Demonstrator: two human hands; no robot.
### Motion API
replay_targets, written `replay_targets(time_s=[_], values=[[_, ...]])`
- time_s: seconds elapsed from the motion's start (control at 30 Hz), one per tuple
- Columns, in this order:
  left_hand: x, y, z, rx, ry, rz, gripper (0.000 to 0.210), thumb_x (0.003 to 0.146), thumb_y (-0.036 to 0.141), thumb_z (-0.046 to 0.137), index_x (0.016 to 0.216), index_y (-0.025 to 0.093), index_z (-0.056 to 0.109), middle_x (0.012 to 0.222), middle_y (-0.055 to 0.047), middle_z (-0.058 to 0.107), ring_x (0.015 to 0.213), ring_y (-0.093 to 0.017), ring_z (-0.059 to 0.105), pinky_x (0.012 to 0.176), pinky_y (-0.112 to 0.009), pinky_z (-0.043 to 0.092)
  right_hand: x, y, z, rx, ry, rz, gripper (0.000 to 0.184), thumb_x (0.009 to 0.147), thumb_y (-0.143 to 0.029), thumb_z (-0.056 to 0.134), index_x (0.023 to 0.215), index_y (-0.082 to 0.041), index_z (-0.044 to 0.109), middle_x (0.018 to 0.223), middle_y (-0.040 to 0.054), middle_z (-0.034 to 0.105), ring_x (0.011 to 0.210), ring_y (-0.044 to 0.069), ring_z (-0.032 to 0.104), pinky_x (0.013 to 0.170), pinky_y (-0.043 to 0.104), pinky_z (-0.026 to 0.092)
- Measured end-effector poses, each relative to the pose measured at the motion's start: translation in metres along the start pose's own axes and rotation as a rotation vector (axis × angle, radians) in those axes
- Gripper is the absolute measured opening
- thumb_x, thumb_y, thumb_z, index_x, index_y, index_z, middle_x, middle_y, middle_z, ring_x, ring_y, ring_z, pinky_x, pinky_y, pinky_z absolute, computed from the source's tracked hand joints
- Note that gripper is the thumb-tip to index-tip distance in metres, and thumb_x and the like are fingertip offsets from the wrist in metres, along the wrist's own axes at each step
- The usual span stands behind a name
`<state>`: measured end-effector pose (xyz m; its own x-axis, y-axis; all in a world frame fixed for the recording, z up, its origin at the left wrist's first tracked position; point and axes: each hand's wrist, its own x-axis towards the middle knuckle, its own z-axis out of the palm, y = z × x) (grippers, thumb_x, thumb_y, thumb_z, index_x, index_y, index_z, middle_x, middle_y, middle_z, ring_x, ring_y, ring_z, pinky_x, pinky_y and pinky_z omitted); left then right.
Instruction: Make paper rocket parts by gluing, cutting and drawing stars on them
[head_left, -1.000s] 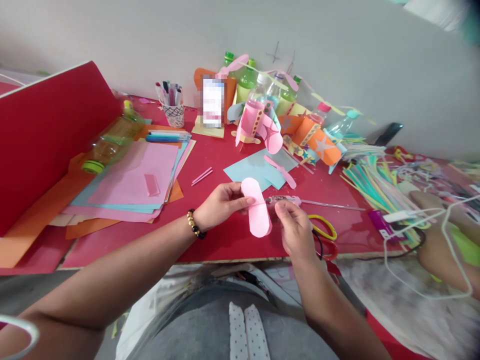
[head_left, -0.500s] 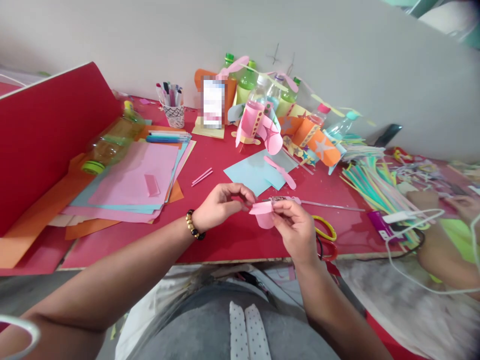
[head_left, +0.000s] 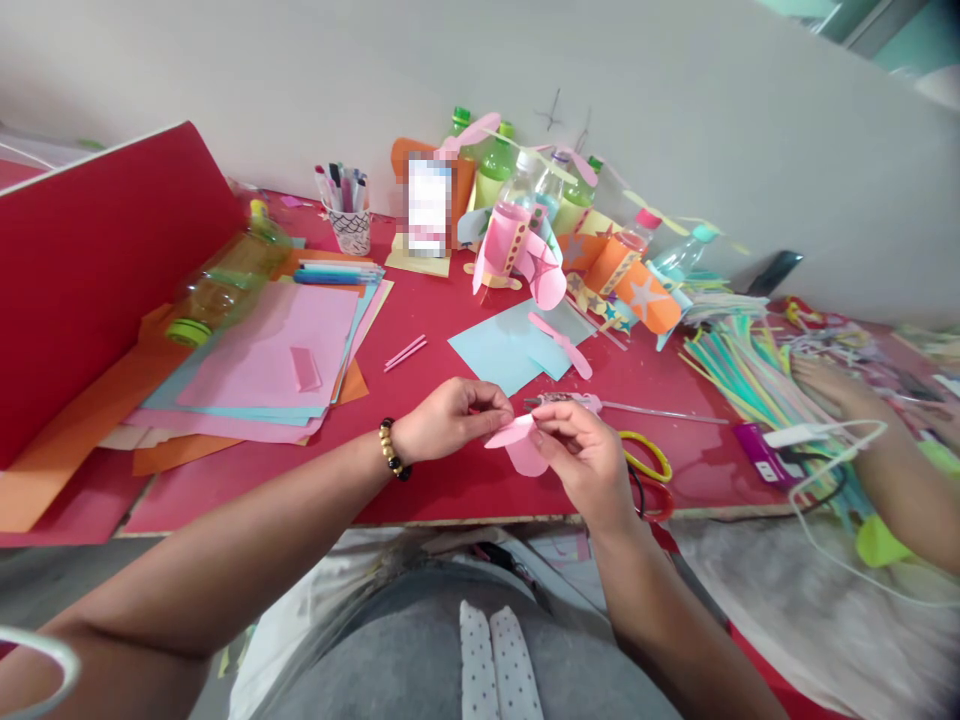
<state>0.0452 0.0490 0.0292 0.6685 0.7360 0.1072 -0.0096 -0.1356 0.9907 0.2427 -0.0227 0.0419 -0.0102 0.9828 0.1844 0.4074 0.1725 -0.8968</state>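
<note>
A small folded piece of pink paper (head_left: 525,455) is between my hands, just above the table's front part. My right hand (head_left: 581,455) pinches its right side between thumb and fingers. At the paper's left corner, my left hand (head_left: 454,420) has thumb and fingertips closed on the edge. Behind my right hand lies a pink glue gun (head_left: 574,402) with a clear glue stick (head_left: 667,413) out of its back, partly hidden by my fingers. Scissors with yellow and red handles (head_left: 652,455) rest right of that hand. A pink paper propeller (head_left: 561,345) lies farther back on light blue paper (head_left: 495,345).
Stacked coloured paper (head_left: 262,345) and a green-capped plastic bottle (head_left: 232,265) lie left. Behind stand a pen cup (head_left: 350,225), a phone (head_left: 429,205) and several bottle planes (head_left: 506,240). Right are straws (head_left: 739,375), a purple box with a cable (head_left: 765,455) and another person's arm (head_left: 885,460).
My left fingertips have come down onto the pink paper's left corner, and the paper has tilted and shifted slightly left. The other person's arm has moved back over the straws.
</note>
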Motion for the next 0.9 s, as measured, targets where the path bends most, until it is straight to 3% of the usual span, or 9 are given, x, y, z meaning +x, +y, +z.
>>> replay_targets(time_s=[0.3, 0.47, 0.67, 0.9], values=[[-0.0009, 0.0042, 0.0024, -0.025, -0.052, 0.004, 0.023, 0.089, 0.031, 0.058, 0.082, 0.010, 0.064, 0.067, 0.000, 0.057, 0.061, -0.007, 0.047, 0.058, -0.018, 0.039, -0.0005, -0.0003, 0.0001, 0.001, -0.059, 0.011, 0.014, 0.086, -0.030, 0.066, 0.097, -0.023, 0.064, 0.079, 0.0012, 0.072, 0.075, 0.017, 0.068, 0.072, 0.027, 0.051], [-0.0004, 0.0057, 0.0010, -0.121, -0.093, -0.076, 0.020, 0.085, 0.028, 0.061, 0.076, 0.011, 0.063, 0.062, 0.002, 0.056, 0.055, -0.006, 0.048, 0.055, -0.017, 0.040, 0.0004, -0.0012, 0.0001, 0.013, -0.068, -0.025, 0.014, 0.086, -0.027, 0.064, 0.099, -0.023, 0.066, 0.086, 0.0019, 0.073, 0.078, 0.017, 0.068, 0.072, 0.027, 0.052], [0.0010, 0.0039, 0.0004, -0.247, -0.150, -0.172, 0.019, 0.076, 0.028, 0.067, 0.067, 0.012, 0.063, 0.057, 0.002, 0.057, 0.052, -0.006, 0.049, 0.052, -0.017, 0.040, 0.0040, -0.0079, -0.0020, -0.107, -0.109, -0.131, 0.006, 0.085, -0.022, 0.063, 0.087, -0.023, 0.069, 0.083, 0.0004, 0.071, 0.078, 0.017, 0.066, 0.073, 0.029, 0.052], [0.0009, 0.0022, 0.0006, -0.267, -0.158, -0.225, 0.025, 0.074, 0.033, 0.071, 0.064, 0.012, 0.062, 0.054, 0.003, 0.057, 0.049, -0.006, 0.050, 0.050, -0.016, 0.041, 0.0016, -0.0069, 0.0050, 0.064, -0.129, 0.023, 0.002, 0.084, -0.021, 0.063, 0.082, -0.021, 0.065, 0.077, -0.0003, 0.066, 0.068, 0.014, 0.060, 0.061, 0.025, 0.048]])
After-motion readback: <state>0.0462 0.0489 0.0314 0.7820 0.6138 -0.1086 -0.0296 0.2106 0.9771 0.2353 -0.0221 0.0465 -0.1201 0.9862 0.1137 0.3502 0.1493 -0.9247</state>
